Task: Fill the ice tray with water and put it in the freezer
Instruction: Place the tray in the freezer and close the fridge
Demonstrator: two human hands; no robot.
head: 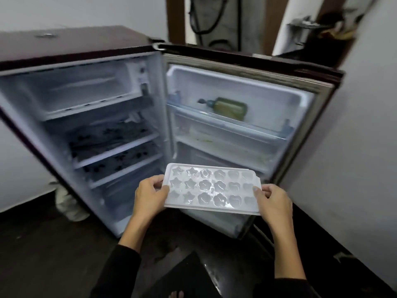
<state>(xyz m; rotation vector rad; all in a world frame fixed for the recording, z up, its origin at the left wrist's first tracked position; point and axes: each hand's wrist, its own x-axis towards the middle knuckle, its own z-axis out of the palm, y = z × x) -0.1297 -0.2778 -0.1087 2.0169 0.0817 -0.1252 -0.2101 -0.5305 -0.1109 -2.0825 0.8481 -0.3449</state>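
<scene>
1. The ice tray [211, 189] is white, with three rows of moulded cells shaped as stars, flowers and hearts; the cells glisten, and water seems to lie in them, though the depth cannot be told.
2. The tray is held in the air, roughly level, in front of the open fridge [86, 117] and low before the inner face of its door [240, 117]. It touches no shelf.
3. The left hand [150, 197] grips the tray's left short edge, thumb lying on the top rim and fingers curled beneath.
4. The right hand [274, 201] grips the right short edge the same way, thumb on the rim near the outermost cells and fingers wrapped below.
5. Both forearms reach forward from dark sleeves [120, 274] at the bottom of the view.
6. The freezer compartment [81, 91] sits at the top of the fridge's interior, a pale frosted box, well above and to the left of the tray.
7. Below the freezer run wire-and-glass shelves [116, 147] with dark shapes on them, too blurred to name.
8. The door swings out to the right; its upper rack carries a greenish bottle [231, 108] lying on its side, with a dark cap pointing left.
9. The fridge's casing is dark maroon, and a small round object [45, 35] rests on its top.
10. The floor [53, 244] is dark; a pale bundle [68, 203] lies by the fridge's lower left corner.
11. Pale walls stand on either side, and a doorway [214, 20] opens behind the fridge.
</scene>
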